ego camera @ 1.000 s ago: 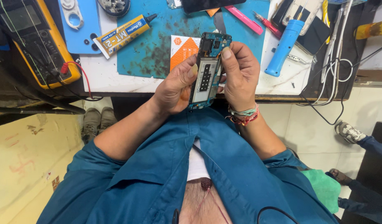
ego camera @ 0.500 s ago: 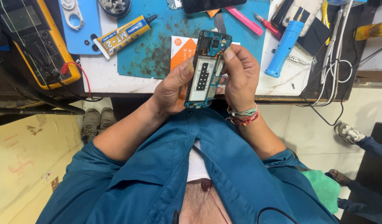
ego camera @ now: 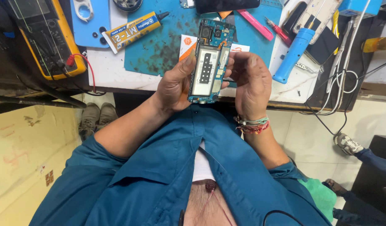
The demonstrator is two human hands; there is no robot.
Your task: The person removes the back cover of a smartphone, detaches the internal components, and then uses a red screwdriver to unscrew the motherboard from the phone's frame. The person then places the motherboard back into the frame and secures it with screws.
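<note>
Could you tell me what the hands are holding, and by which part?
An opened phone, held between both hands: left hand on its left long edge, right hand on its right.

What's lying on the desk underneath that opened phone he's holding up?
Under the opened phone lie a stained teal mat and an orange-and-white card. The phone and both hands cover the rest.
</note>
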